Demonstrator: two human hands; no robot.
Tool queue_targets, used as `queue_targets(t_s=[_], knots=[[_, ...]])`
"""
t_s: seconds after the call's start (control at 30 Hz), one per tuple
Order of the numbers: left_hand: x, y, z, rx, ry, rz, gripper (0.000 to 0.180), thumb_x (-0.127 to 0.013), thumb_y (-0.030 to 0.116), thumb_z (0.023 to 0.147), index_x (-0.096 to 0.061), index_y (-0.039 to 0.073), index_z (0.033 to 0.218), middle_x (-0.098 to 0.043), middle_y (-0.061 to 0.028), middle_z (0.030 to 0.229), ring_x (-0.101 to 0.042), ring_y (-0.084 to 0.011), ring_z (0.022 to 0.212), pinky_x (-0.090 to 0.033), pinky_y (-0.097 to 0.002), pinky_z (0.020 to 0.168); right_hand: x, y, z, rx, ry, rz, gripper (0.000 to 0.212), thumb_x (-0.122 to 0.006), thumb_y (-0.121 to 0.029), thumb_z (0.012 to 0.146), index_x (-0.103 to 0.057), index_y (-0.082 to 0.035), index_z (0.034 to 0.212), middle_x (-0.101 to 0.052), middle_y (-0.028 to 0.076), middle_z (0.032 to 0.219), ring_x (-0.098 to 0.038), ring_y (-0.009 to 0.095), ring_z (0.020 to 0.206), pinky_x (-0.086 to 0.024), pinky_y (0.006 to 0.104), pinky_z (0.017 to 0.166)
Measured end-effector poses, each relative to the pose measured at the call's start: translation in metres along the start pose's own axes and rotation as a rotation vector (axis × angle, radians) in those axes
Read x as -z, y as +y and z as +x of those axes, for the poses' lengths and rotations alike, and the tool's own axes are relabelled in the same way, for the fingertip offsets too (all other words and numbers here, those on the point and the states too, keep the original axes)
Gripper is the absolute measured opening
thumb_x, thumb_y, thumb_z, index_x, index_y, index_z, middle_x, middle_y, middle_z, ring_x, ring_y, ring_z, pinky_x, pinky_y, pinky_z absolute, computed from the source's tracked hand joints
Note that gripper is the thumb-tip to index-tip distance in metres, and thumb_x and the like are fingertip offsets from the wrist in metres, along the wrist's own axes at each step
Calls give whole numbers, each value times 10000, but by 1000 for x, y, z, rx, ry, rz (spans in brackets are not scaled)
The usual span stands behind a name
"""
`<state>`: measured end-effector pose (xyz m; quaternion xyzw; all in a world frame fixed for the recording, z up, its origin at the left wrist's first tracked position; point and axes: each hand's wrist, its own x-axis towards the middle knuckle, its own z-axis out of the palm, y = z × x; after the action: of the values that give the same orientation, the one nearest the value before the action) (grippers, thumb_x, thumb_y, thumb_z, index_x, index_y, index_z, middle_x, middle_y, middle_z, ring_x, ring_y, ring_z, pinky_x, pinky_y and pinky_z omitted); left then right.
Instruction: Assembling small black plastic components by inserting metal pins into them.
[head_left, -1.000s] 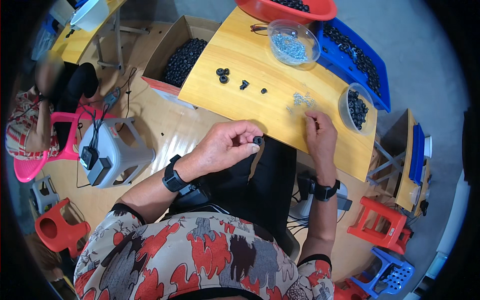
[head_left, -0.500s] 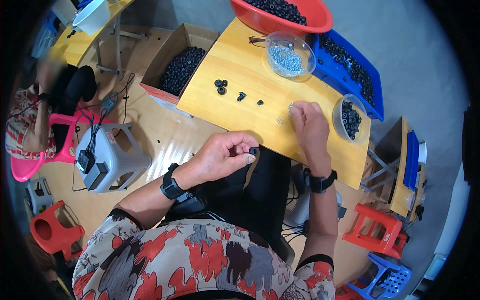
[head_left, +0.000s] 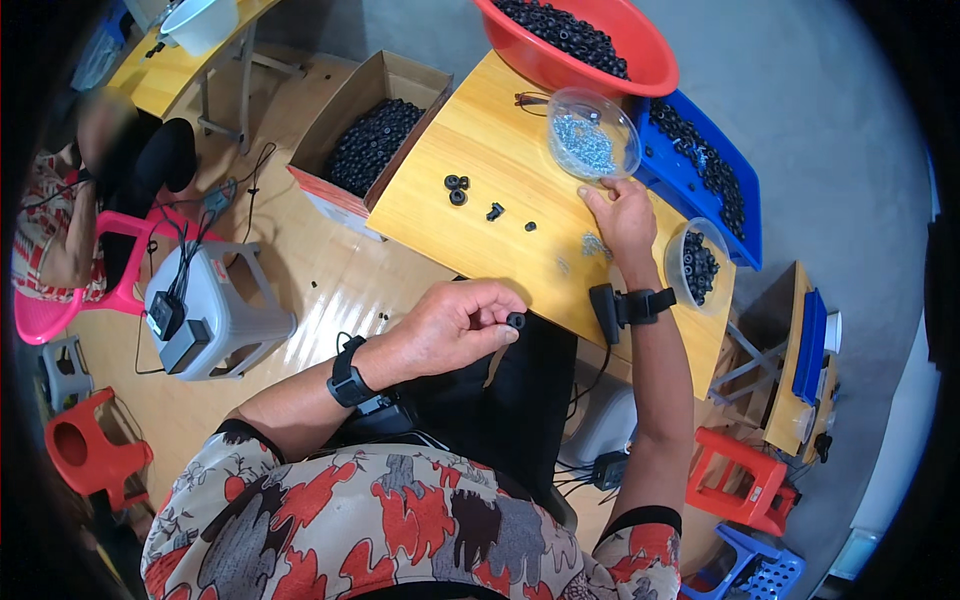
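Between the thumb and fingertips of my left hand (head_left: 462,318) is a small black ring-shaped part (head_left: 516,320), held just off the table's front edge. My right hand (head_left: 630,222) reaches across the table to the near side of a clear round bowl (head_left: 572,172) of small silvery pieces. Its thumb stands apart from the fingers, and nothing shows between them; whether it touches the bowl is hard to tell. Below that hand, a little heap of silvery pieces (head_left: 595,246) lies on the wood. Several loose black parts (head_left: 457,188) sit farther left.
A red basin (head_left: 655,80) and a blue tray (head_left: 748,215), both with black parts, stand beyond the bowl. A small clear tub (head_left: 698,265) of black parts is at right. Left of the table (head_left: 430,235) is a cardboard box (head_left: 322,140); another person (head_left: 70,240) sits far left.
My right hand has moved away from me, from the small silvery heap to the clear bowl, uncovering the heap. My left hand still holds the black part. The whole view has shifted slightly.
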<state>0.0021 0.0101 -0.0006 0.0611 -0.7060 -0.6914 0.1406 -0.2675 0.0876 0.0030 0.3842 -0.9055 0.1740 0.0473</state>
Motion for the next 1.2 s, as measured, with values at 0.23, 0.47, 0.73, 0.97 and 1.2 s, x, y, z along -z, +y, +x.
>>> queue_targets(t_s=[0.23, 0.47, 0.73, 0.97, 1.2], knots=[[3, 4, 0, 46, -22, 35, 218, -674, 25, 824, -607, 5, 1030, -541, 34, 771, -478, -32, 699, -427, -190, 642, -16, 14, 15, -293, -11, 167, 268, -695, -319, 754, -708, -119, 933, -697, 114, 853, -659, 303, 831, -512, 409, 750], [4, 3, 4, 67, 34, -155, 183, -649, 2, 837, -602, 5, 1014, -556, 43, 776, -492, -18, 703, -451, -182, 658, 4, 11, -13, -74, 33, 220, 178, -632, -230, 786, -682, -93, 888, -692, 121, 825, -666, 305, 759, -517, 385, 697], [6, -5, 4, 159, 41, -402, 261, -642, 27, 861, -597, 11, 1118, -605, 29, 865, -558, -21, 758, -475, -176, 707, 69, -56, -96, 62, -191, 606, 80, -671, -31, 796, -637, -34, 868, -636, 13, 714, -583, 66, 647, -445, 209, 580], [5, -2, 4, 228, 23, -469, 251, -621, 23, 875, -600, 10, 1125, -621, 15, 901, -558, -26, 754, -475, -172, 700, 74, -81, -114, 294, -221, 626, 124, -681, -4, 755, -630, -40, 861, -610, 61, 750, -595, 155, 620, -465, 256, 566], [3, -5, 4, 142, 20, -468, 244, -651, 23, 859, -606, 6, 1098, -631, 9, 923, -575, -28, 806, -491, -183, 733, 70, -84, -114, 362, -187, 558, 124, -687, 4, 750, -627, -36, 851, -611, 65, 749, -575, 156, 601, -460, 257, 554]])
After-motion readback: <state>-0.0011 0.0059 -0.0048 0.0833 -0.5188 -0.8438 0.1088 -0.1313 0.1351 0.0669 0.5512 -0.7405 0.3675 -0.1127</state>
